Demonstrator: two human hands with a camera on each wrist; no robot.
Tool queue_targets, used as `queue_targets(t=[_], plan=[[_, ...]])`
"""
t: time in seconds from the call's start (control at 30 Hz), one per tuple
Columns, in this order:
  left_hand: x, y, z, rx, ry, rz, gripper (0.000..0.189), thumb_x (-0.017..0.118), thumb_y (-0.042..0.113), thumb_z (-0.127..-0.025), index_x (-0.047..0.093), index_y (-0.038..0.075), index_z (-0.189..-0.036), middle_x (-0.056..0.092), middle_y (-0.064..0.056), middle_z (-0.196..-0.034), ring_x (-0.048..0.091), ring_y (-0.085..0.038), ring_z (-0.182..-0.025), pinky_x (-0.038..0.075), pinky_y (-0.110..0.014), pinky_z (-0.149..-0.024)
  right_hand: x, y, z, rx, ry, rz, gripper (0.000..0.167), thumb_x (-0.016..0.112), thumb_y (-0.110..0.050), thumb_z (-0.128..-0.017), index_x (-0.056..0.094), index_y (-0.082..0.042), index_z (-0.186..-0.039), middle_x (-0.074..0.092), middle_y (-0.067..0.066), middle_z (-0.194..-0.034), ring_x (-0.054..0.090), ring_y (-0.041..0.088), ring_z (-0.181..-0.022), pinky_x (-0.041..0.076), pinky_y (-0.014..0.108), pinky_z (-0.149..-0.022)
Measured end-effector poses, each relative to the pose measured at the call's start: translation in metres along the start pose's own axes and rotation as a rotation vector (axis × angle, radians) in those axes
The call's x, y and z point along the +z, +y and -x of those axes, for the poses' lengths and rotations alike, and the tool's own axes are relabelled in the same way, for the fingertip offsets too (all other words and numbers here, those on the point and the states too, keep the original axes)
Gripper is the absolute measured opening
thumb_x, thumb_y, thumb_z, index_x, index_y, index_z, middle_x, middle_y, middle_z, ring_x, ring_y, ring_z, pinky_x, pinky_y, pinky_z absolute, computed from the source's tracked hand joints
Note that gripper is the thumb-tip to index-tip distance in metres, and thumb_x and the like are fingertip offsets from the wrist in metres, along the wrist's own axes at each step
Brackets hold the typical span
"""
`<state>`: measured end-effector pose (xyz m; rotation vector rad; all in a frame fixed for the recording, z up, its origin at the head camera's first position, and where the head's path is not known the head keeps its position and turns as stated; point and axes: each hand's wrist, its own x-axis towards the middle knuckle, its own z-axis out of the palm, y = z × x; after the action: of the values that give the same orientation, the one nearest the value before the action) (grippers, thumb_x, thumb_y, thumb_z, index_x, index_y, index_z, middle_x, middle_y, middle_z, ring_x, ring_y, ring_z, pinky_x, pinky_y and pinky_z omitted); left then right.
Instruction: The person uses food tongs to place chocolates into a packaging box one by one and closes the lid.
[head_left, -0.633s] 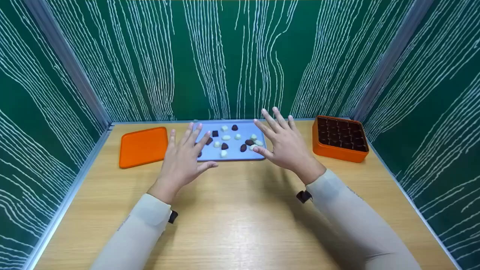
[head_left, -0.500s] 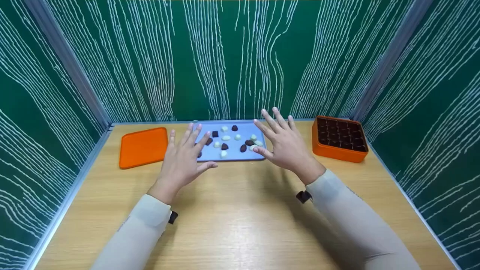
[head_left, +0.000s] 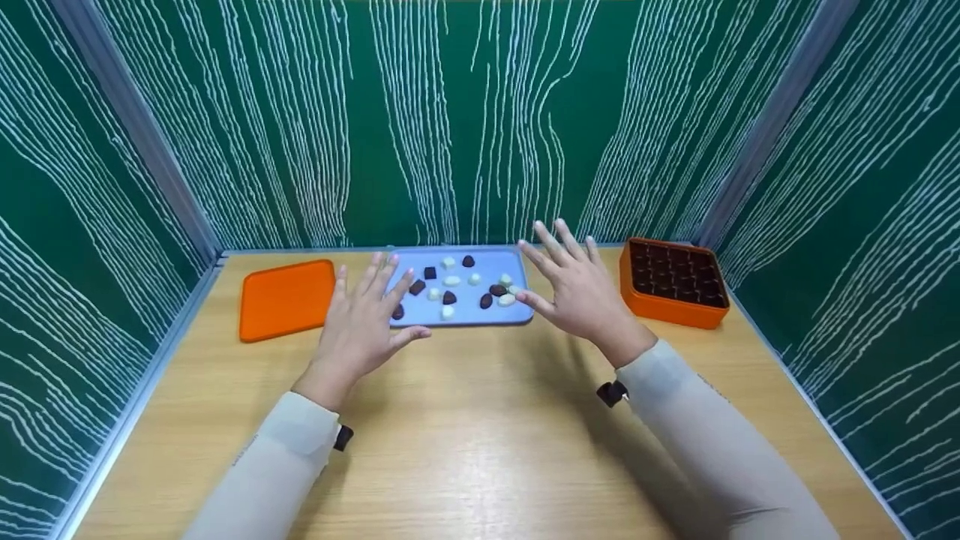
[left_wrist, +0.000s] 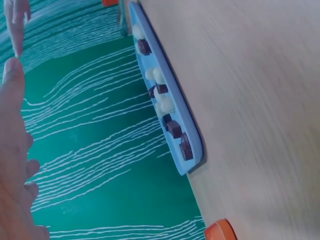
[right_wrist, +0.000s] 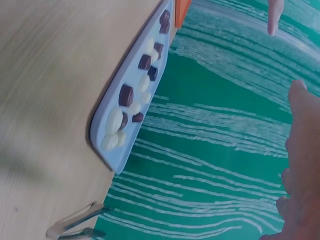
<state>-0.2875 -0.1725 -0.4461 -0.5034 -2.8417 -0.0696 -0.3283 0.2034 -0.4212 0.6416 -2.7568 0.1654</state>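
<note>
Both hands hover above the table with fingers spread and straight, holding nothing. My left hand overlaps the left end of a pale blue tray in the head view. At the tray's right end, my right hand is held up, its thumb in front of the edge. Scattered on the tray are several chocolates, some dark brown and some cream white, in square, domed and oval shapes. Seen from the right wrist, the tray lies well apart from the right hand. The left hand is likewise clear of it.
An orange lid lies flat at the left. On the right stands an orange box with a dark divided insert. Metal tongs lie near the tray in the right wrist view. Green walls with white lines enclose the table.
The head view has shifted slightly. My right hand sits a touch farther right relative to the tray; the left hand has hardly moved. Tray, lid and box stay in place.
</note>
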Motion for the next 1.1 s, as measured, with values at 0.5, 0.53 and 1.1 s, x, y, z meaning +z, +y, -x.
queue_targets(t=[0.5, 0.53, 1.1], plan=[[0.021, 0.034, -0.007, 0.097, -0.07, 0.063, 0.104, 0.044, 0.094, -0.1, 0.028, 0.034, -0.182, 0.016, 0.001, -0.193, 0.01, -0.03, -0.181, 0.006, -0.073, -0.144, 0.018, 0.127, 0.014, 0.395, -0.101, -0.157, 0.089, 0.027, -0.081, -0.112, 0.022, -0.027, -0.184, -0.007, 0.007, -0.193, -0.01, 0.047, -0.178, -0.006, 0.081, -0.137], [0.023, 0.038, -0.008, 0.107, -0.072, 0.067, 0.103, 0.044, 0.094, -0.099, 0.029, 0.034, -0.182, 0.016, 0.002, -0.193, 0.011, -0.03, -0.181, 0.005, -0.073, -0.143, 0.02, 0.137, 0.018, 0.425, -0.105, -0.173, 0.087, 0.029, -0.078, -0.114, 0.023, -0.025, -0.183, -0.007, 0.009, -0.193, -0.01, 0.049, -0.177, -0.006, 0.083, -0.136], [0.051, 0.132, -0.029, 0.327, -0.184, 0.139, 0.107, 0.043, 0.097, -0.096, 0.028, 0.035, -0.182, 0.012, 0.006, -0.192, 0.006, -0.023, -0.181, 0.001, -0.065, -0.145, 0.046, 0.227, 0.08, 0.928, -0.277, -0.42, 0.118, 0.043, -0.083, -0.108, -0.015, -0.008, -0.178, -0.033, 0.031, -0.179, -0.018, 0.068, -0.166, 0.004, 0.09, -0.128]])
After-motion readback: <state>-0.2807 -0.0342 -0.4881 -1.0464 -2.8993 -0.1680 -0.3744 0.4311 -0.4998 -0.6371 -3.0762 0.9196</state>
